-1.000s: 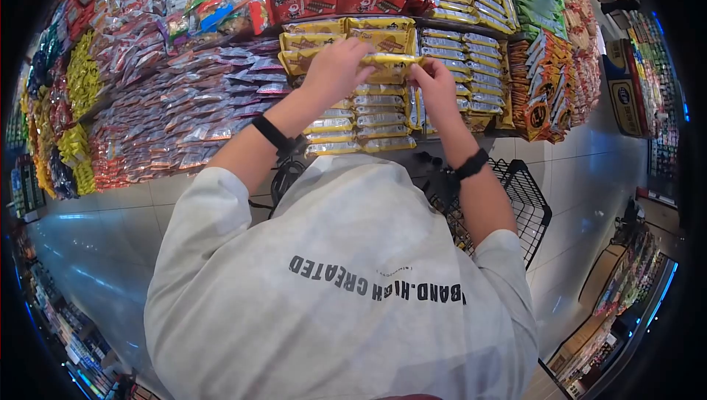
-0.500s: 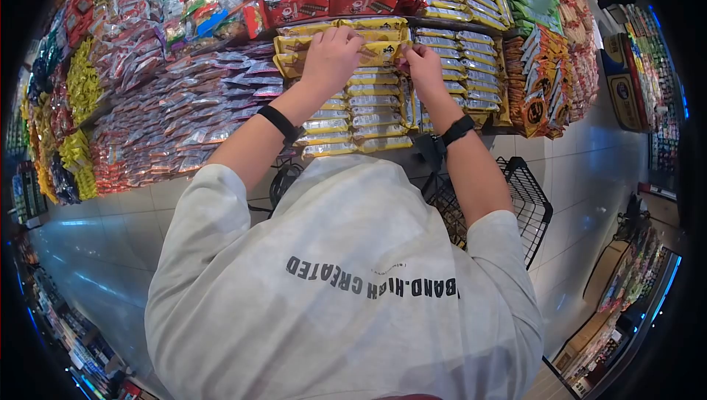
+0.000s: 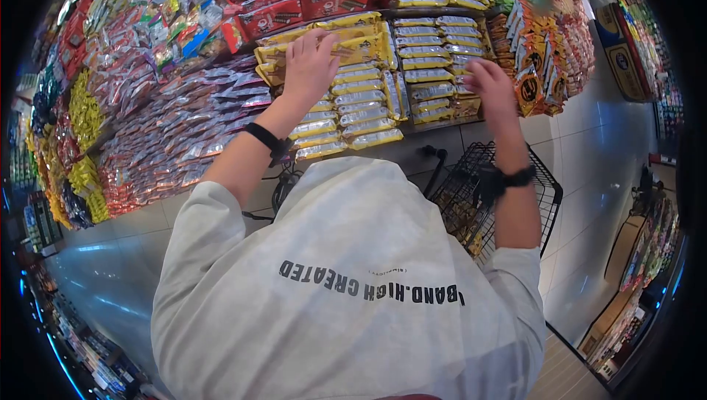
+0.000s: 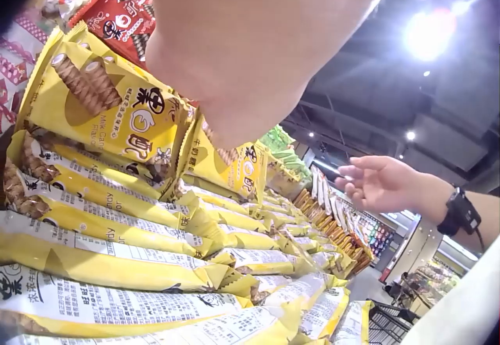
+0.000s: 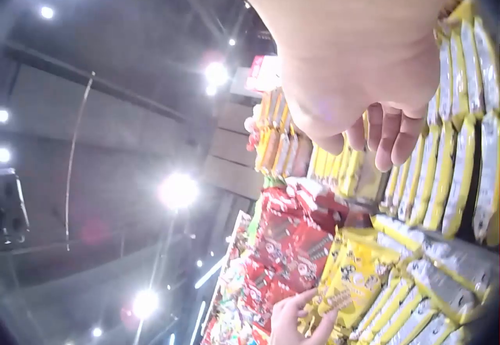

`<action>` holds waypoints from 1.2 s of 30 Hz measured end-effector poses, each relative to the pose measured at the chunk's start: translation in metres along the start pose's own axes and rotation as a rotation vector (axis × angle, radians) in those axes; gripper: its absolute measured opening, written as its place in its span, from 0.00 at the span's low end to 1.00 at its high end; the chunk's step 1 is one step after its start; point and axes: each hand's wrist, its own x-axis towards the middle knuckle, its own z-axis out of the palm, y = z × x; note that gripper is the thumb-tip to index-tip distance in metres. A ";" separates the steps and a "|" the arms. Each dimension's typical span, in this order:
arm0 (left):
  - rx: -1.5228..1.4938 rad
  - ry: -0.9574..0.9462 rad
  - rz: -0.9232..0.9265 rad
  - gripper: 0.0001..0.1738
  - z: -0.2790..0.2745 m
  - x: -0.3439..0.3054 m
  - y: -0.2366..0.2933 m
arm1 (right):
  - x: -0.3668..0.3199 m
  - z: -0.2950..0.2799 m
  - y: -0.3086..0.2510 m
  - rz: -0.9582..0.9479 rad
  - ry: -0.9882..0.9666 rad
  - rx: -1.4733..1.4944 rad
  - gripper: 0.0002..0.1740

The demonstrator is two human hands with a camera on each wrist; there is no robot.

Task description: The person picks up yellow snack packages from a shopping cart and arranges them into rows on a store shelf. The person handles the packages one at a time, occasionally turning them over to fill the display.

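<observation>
Yellow snack packets (image 3: 364, 107) stand in packed rows in front of the person. The left hand (image 3: 309, 67) rests with its fingers on the yellow packets lying flat at the back of the left block; in the left wrist view its fingertips are hidden behind the hand, over a yellow packet (image 4: 101, 103). The right hand (image 3: 497, 94) is in the air above the right edge of the neighbouring yellow rows (image 3: 430, 61), fingers loosely bent and holding nothing. The right wrist view shows that hand (image 5: 367, 72) above the rows, with the left hand (image 5: 295, 320) at a yellow packet (image 5: 355, 279).
Red packets (image 3: 272, 18) lie behind the yellow ones, purple-silver packets (image 3: 184, 116) to the left, orange packets (image 3: 529, 68) to the right. A black wire basket (image 3: 541, 179) stands below the right forearm. Tiled floor (image 3: 585, 172) lies on the right.
The right hand has left the yellow packets beside the left hand and moved right, towards the orange packets. The left hand has shifted slightly left in view, staying over the packets.
</observation>
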 end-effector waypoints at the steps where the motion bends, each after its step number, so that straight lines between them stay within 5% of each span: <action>1: -0.072 0.004 -0.015 0.27 -0.004 -0.002 0.005 | -0.014 -0.027 -0.001 -0.014 0.054 0.008 0.16; 6: -0.458 0.034 0.165 0.26 -0.017 -0.016 0.041 | -0.117 -0.190 0.023 0.006 0.367 0.175 0.15; 9: -0.732 -0.252 0.067 0.23 -0.014 -0.035 0.066 | -0.201 -0.255 0.060 0.087 0.605 0.261 0.13; 14: -0.668 -0.443 0.191 0.15 -0.012 -0.048 0.105 | -0.331 -0.335 0.205 0.320 0.772 0.453 0.11; 22: -0.562 -0.777 0.290 0.11 -0.017 -0.042 0.173 | -0.472 -0.290 0.463 0.823 1.101 0.688 0.15; 25: -0.514 -0.848 0.347 0.12 -0.020 -0.037 0.199 | -0.501 -0.258 0.486 1.127 1.170 0.589 0.18; 28: -0.508 -0.895 0.352 0.12 -0.013 -0.038 0.214 | -0.520 -0.234 0.526 1.154 1.260 0.584 0.18; 29: -0.508 -0.920 0.360 0.12 -0.013 -0.038 0.217 | -0.527 -0.234 0.537 1.165 1.115 0.605 0.16; 36: -0.450 -0.980 0.354 0.11 -0.008 -0.038 0.245 | -0.520 -0.221 0.544 1.023 1.231 0.688 0.11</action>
